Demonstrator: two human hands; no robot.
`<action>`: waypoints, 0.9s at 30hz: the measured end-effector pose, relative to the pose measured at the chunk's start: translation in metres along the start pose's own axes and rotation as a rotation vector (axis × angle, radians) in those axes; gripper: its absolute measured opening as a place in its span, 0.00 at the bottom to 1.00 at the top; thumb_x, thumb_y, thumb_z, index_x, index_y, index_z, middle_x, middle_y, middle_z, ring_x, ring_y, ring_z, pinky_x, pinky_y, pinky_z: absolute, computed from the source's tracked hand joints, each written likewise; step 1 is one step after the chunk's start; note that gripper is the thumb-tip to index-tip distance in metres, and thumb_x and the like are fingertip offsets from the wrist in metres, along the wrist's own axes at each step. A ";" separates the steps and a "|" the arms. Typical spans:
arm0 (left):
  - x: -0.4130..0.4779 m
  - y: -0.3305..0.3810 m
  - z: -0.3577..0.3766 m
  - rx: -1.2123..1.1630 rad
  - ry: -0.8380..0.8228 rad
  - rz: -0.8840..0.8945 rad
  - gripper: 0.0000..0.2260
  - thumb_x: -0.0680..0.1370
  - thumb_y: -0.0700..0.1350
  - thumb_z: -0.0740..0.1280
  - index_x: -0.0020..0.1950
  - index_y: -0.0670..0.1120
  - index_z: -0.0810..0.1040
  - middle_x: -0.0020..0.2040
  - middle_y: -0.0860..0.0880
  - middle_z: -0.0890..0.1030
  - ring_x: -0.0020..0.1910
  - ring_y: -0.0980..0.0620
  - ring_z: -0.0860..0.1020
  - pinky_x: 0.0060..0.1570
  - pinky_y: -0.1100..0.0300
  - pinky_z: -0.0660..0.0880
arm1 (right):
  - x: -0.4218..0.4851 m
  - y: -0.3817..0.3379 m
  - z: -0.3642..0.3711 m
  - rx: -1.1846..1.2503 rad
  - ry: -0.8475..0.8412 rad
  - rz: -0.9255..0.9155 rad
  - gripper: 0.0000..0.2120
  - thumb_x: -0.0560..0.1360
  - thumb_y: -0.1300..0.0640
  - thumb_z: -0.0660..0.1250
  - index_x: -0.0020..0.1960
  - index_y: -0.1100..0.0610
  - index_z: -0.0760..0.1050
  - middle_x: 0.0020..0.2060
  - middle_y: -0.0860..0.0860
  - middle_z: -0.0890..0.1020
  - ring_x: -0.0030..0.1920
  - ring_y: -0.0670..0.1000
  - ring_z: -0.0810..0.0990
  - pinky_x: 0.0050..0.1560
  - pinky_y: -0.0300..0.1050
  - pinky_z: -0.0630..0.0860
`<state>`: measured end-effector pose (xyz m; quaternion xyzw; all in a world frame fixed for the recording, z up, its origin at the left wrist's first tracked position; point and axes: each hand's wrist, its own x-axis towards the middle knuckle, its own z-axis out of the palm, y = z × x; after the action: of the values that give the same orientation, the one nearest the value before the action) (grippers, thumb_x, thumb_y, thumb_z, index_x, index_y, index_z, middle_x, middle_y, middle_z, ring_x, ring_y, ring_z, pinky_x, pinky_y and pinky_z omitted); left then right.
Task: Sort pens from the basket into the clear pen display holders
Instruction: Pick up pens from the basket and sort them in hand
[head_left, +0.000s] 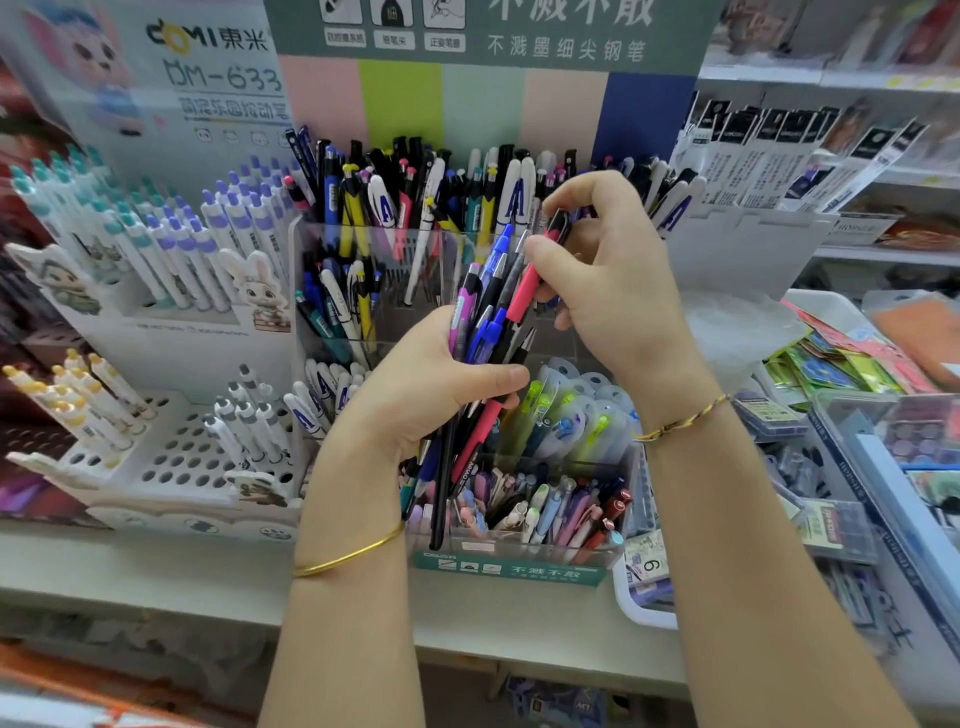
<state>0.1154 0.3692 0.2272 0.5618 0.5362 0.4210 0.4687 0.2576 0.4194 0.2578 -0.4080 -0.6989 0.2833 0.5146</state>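
Note:
My left hand (431, 384) grips a bundle of pens (483, 322), blue, black, pink and purple, held upright in front of the clear pen display holder (311, 244). My right hand (602, 260) pinches a pink pen with a black cap (530, 280) at the top of that bundle. The holder's tiered compartments hold many pens; the back rows are crowded, a middle compartment (426, 291) has only a few. A white basket (636, 605) shows at the lower right, mostly hidden by my right forearm.
A white display rack of cartoon pens (171, 457) stands to the left, with several free holes. Packaged refills (769, 161) hang at the right. Trays of stationery (852, 364) fill the right shelf. The grey shelf edge (156, 582) runs in front.

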 end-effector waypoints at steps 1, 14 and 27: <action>0.000 0.000 0.000 -0.007 0.002 0.002 0.13 0.73 0.35 0.72 0.55 0.43 0.75 0.44 0.43 0.84 0.39 0.51 0.84 0.39 0.65 0.79 | -0.001 -0.001 0.000 0.007 -0.005 0.007 0.09 0.76 0.63 0.65 0.51 0.53 0.68 0.38 0.59 0.79 0.35 0.56 0.79 0.29 0.39 0.75; 0.003 -0.003 0.003 -0.024 0.024 0.020 0.13 0.73 0.35 0.72 0.56 0.42 0.75 0.47 0.38 0.84 0.41 0.46 0.84 0.44 0.58 0.82 | 0.003 -0.005 -0.009 -0.006 -0.015 0.057 0.08 0.75 0.64 0.67 0.52 0.60 0.71 0.37 0.59 0.80 0.34 0.57 0.82 0.30 0.50 0.81; 0.006 -0.003 0.002 -0.015 0.033 0.026 0.13 0.74 0.34 0.71 0.56 0.39 0.76 0.50 0.35 0.82 0.38 0.50 0.83 0.39 0.63 0.80 | 0.006 -0.004 -0.004 0.021 -0.094 0.115 0.10 0.75 0.65 0.66 0.55 0.62 0.69 0.39 0.62 0.80 0.32 0.56 0.82 0.31 0.48 0.81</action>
<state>0.1168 0.3747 0.2237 0.5581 0.5334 0.4401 0.4586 0.2596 0.4227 0.2651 -0.4283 -0.6946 0.3384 0.4685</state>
